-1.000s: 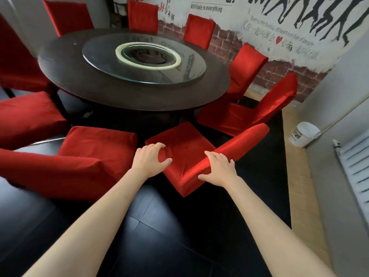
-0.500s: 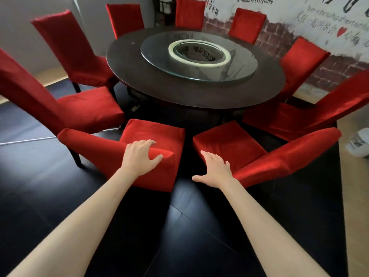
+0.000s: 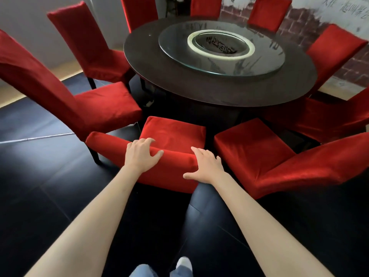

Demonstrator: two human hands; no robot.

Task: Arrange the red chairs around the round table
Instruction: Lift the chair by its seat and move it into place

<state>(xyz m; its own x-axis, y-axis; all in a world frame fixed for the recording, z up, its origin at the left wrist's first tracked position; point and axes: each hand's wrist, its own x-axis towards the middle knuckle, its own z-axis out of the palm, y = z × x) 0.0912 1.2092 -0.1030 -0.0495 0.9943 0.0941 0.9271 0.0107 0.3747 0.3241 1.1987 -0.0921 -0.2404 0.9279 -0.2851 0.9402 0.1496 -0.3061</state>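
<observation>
The left hand [image 3: 142, 154] grips the backrest top of the centre chair [image 3: 171, 134]. The right hand [image 3: 206, 166] rests spread at its right corner. The seat points up-frame toward the bench [image 3: 199, 84].

Pretty much everything here is covered in bright red: the nearest chair [image 3: 171, 134] and all the other chairs [image 3: 95, 43] ringed round it. The round table [image 3: 199, 84] is finished in very dark brown, topped by a clear glass turntable [image 3: 219, 62] with a cream ring [image 3: 220, 35]. Glossy black is used for the floor [image 3: 60, 196]. A red brick pattern is painted on the wall [image 3: 299, 25].
</observation>
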